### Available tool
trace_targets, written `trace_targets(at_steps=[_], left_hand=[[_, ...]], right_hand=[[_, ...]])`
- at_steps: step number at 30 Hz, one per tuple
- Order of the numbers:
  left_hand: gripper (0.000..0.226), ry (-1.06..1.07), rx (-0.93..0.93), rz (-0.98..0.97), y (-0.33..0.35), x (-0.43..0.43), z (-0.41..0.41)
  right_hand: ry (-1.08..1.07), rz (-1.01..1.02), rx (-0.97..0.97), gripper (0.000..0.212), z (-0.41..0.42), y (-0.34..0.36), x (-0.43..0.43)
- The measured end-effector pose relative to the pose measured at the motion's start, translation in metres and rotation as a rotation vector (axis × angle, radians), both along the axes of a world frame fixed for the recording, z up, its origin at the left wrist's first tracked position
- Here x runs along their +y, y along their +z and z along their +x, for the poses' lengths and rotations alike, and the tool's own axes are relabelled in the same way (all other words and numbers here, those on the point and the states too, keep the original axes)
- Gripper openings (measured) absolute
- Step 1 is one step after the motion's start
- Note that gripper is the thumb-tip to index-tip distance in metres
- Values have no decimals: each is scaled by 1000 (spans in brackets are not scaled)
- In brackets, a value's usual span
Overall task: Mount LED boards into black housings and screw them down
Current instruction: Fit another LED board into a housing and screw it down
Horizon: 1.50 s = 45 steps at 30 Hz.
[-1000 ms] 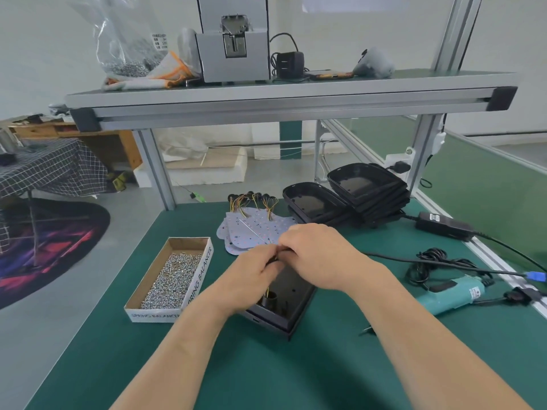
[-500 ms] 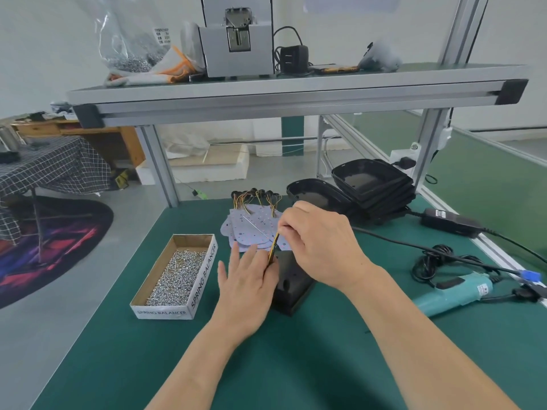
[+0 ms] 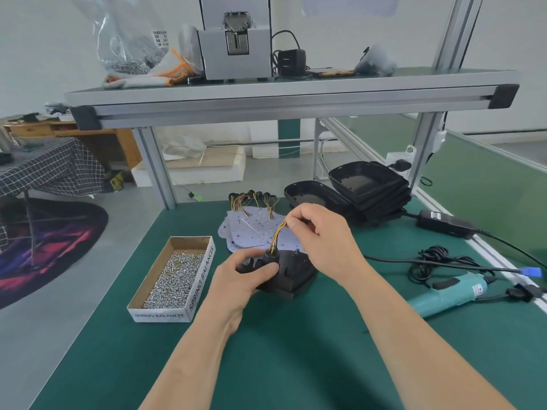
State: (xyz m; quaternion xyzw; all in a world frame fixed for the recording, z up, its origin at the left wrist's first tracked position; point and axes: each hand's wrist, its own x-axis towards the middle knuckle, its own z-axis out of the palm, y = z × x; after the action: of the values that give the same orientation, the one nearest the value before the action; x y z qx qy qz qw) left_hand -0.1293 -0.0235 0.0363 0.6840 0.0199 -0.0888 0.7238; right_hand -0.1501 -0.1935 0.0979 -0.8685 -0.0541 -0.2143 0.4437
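Observation:
A black housing [image 3: 291,269] lies upside down on the green mat at centre. My left hand [image 3: 241,276] grips its left end. My right hand [image 3: 321,241] pinches a bundle of yellow and orange wires [image 3: 278,232] that rise out of a round port on the housing's back. Behind them lies a pile of white LED boards [image 3: 248,232] with wired leads. More black housings [image 3: 367,190] are stacked at the back right. A teal electric screwdriver [image 3: 447,294] lies on the mat to the right.
A cardboard box of silver screws [image 3: 174,276] sits left of the housing. A black power adapter [image 3: 444,223] and coiled cables [image 3: 444,261] lie at the right edge. An aluminium shelf [image 3: 290,96] spans overhead with a grey machine and a bag.
The housing has been turned over from open side up to back side up. My left hand went from lying flat to gripping it, and my right hand has drawn the wires up through the port.

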Motion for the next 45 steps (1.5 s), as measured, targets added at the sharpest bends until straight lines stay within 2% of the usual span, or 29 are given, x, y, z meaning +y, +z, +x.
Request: trace_targets(at_steps=[2, 5, 6, 8, 10, 13, 16, 19, 25, 30, 34, 37, 39, 45], left_hand=[[28, -2, 8, 0, 1, 0, 1], [31, -18, -51, 68, 3, 0, 0], [34, -24, -82, 97, 4, 0, 0], [38, -39, -152, 154, 4, -2, 0], [38, -62, -201, 189, 4, -2, 0], [36, -140, -241, 210, 6, 2, 0], [24, -113, -238, 213, 5, 6, 3], [30, -76, -246, 228, 4, 8, 6], [34, -87, -277, 251, 6, 10, 8], [34, -158, -358, 302, 9, 8, 5], [34, -162, -323, 267, 11, 7, 7], [32, -138, -316, 266, 11, 6, 7], [31, -125, -324, 284, 10, 4, 8], [31, -115, -284, 286, 8, 2, 8]], right_hand=[[-61, -219, 31, 17, 2, 2, -6], [-131, -722, -27, 25, 2, 10, -11], [-98, -818, -31, 28, 1, 12, -9], [35, -884, 23, 27, 0, 12, -2], [139, -859, 145, 24, 0, 10, 3], [164, -824, 259, 25, 3, 11, 2], [172, -765, 299, 25, 4, 12, -5], [191, -746, 313, 24, 7, 9, -9], [316, -337, 393, 23, 10, -4, -17], [284, -105, 356, 25, 5, -18, -12], [250, -97, 286, 24, 0, -24, -8], [243, -255, 217, 30, -5, -27, -1], [194, -307, 133, 25, -8, -32, 5], [134, -273, 17, 14, -13, -43, 8]])
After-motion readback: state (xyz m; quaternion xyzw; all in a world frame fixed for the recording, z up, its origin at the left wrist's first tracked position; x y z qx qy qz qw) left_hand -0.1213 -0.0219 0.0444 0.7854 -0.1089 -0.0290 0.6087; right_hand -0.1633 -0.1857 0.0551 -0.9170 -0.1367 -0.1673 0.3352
